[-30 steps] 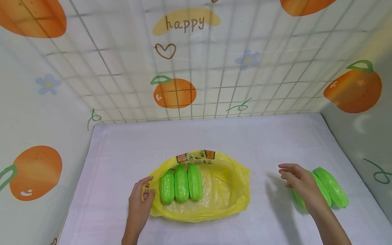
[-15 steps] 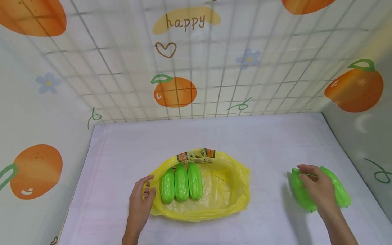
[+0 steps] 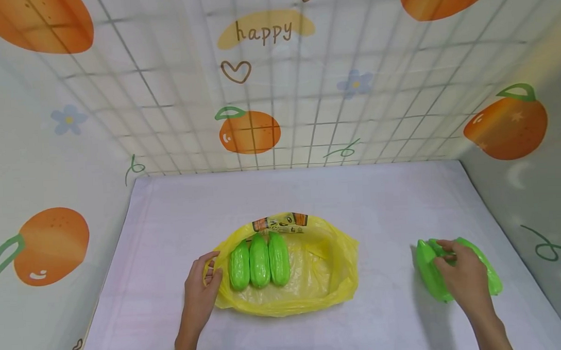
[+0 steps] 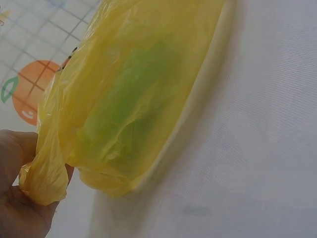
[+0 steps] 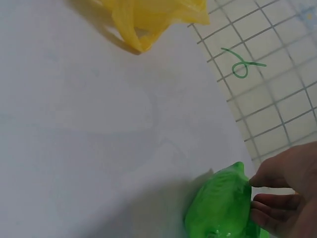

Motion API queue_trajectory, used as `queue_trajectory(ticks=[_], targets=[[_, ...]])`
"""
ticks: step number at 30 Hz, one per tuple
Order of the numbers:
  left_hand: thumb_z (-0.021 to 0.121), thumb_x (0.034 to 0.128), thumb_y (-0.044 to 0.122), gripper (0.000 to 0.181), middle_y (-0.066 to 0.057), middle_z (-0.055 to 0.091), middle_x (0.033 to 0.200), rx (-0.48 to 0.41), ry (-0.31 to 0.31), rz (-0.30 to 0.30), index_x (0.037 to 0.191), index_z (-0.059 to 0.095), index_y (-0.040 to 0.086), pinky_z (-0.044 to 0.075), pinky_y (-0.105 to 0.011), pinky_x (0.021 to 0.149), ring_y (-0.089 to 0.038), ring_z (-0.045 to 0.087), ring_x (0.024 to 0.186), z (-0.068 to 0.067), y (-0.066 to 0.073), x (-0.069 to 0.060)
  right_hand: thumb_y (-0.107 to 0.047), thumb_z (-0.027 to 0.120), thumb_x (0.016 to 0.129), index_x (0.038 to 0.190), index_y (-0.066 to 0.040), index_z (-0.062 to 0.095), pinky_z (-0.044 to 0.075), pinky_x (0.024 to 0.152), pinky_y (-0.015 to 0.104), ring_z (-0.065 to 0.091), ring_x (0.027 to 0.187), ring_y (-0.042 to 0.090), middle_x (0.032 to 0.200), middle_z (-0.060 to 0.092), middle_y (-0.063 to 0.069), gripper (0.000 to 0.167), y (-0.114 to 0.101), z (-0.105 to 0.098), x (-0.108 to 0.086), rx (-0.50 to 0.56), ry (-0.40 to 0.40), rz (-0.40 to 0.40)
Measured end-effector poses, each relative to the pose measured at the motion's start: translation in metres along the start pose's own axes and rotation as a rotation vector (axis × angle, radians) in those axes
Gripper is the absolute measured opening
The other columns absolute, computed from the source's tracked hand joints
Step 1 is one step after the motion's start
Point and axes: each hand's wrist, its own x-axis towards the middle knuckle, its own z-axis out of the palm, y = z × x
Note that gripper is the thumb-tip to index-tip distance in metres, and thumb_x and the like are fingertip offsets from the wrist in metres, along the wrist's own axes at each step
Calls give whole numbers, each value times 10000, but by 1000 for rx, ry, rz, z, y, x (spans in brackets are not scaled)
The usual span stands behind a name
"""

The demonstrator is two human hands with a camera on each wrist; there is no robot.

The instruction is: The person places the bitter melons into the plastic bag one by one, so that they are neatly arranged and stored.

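Note:
A yellow plastic bag [image 3: 345,270] lies with its mouth wide open in the head view. Three glossy green bitter melons [image 3: 260,263], toy-like, lie side by side in its left part. My left hand [image 3: 200,291] pinches the bag's left edge between thumb and fingers; in the left wrist view the bag [image 4: 163,54] bunches there. At the right, my right hand [image 3: 467,276] is over a group of more such melons [image 3: 430,273], fingers loosely bent. In the right wrist view its fingertips come close to the nearest melon [image 5: 218,206]; whether they touch is unclear. The hand partly hides the others.
A white cloth-covered table [image 3: 383,202] carries everything. Behind it rises a grid-patterned backdrop [image 3: 306,127] printed with oranges, and patterned side walls [image 3: 39,173] stand at left and right. White tabletop separates the bag from the right-hand melons.
My right hand has moved right, from beside the right-hand melons to over them; more of the leftmost one now shows. My left hand stays at the bag's edge.

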Motion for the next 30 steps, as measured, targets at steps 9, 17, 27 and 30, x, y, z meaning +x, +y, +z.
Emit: queue_trajectory(ticks=[9, 17, 27, 30], targets=[[614, 971, 102, 360, -49, 542, 1126, -1, 1, 2, 1307, 580, 227, 497, -275, 779, -173, 540, 943, 0, 1, -1, -51, 629, 883, 1280, 139, 531, 458, 722, 587, 558, 972, 492, 1085, 557, 349, 451, 6, 0, 3, -111, -16, -127], [621, 968, 97, 361, -43, 544, 1125, -4, 4, 13, 1301, 583, 231, 498, -269, 766, -174, 539, 934, 0, 0, 0, -78, 649, 883, 1266, 163, 528, 471, 706, 562, 574, 953, 479, 1068, 589, 352, 468, 1, 1, 2, -154, -41, -138], [619, 960, 75, 375, -54, 548, 1128, -2, 9, 29, 1309, 586, 207, 505, -274, 775, -178, 547, 943, 0, 0, 0, -142, 665, 907, 1266, 101, 565, 453, 781, 651, 529, 1074, 570, 1210, 573, 361, 444, -3, 3, 0, -184, -113, -207], [615, 962, 82, 372, -54, 547, 1129, -4, 10, 23, 1311, 585, 207, 505, -271, 775, -174, 547, 945, 0, 0, 0, -160, 667, 904, 1260, 95, 566, 470, 722, 617, 576, 1002, 523, 1190, 583, 357, 449, -6, 3, 0, -209, -120, -189]])
